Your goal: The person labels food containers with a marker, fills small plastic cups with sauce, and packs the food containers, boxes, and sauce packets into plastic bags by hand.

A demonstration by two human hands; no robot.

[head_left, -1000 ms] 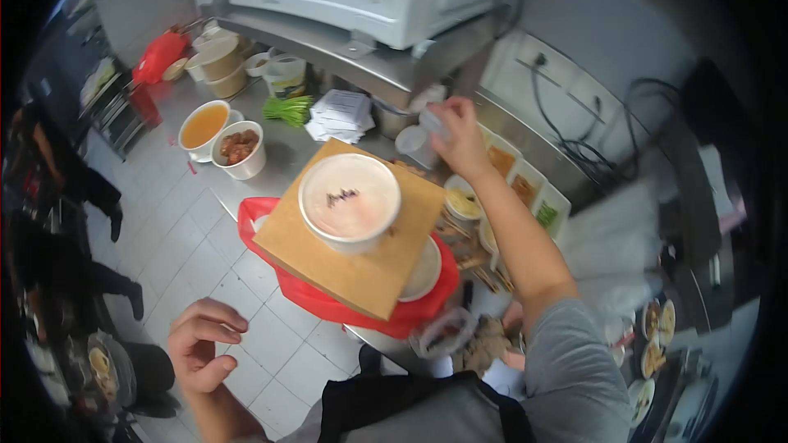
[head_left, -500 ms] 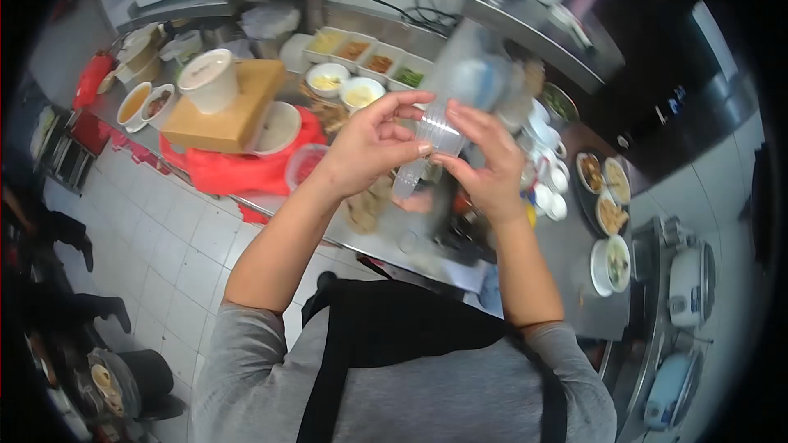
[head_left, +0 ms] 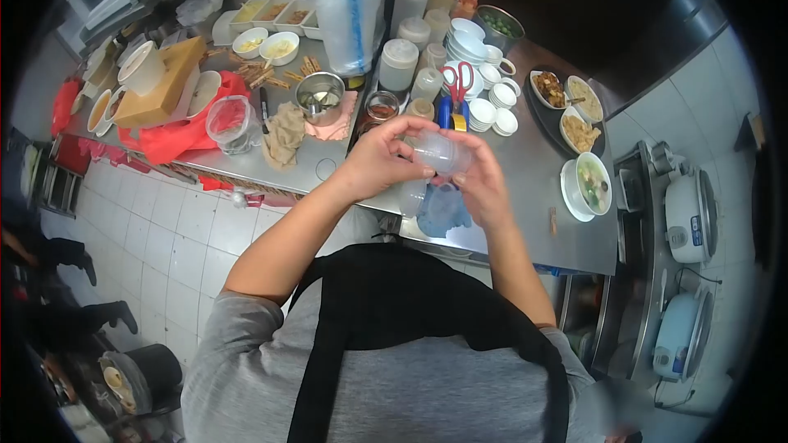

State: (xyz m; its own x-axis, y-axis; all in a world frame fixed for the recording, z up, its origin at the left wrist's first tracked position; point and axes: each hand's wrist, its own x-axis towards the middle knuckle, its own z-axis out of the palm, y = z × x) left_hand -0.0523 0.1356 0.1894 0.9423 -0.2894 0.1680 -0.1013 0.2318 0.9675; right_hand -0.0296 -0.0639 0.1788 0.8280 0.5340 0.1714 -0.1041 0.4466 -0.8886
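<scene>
Both hands are raised over the front edge of the steel counter, with clear plastic cups (head_left: 443, 152) between them, apparently a stack. My left hand (head_left: 379, 162) grips the cups from the left, thumb below and fingers curled over. On the other side, my right hand (head_left: 486, 184) closes its thumb and fingers on them. Another clear plastic piece (head_left: 412, 198) shows just under the left thumb; whether it is held or stands on the counter is unclear. Below the hands lies a blue cloth (head_left: 446, 215). Red-handled scissors (head_left: 458, 80) stand just beyond the hands.
Squeeze bottles (head_left: 409, 2), a white-lidded jar (head_left: 399, 64) and stacked white dishes (head_left: 480, 115) stand behind. Left are a metal pot (head_left: 320, 98), a beige cloth (head_left: 284, 136) and a clear tub (head_left: 231, 125). Right are a soup bowl (head_left: 593, 182) and a black tray (head_left: 542, 119).
The whole view has shifted, so the counter items sit further left and higher. My hands are lower in the picture, still on the cups, which have tilted.
</scene>
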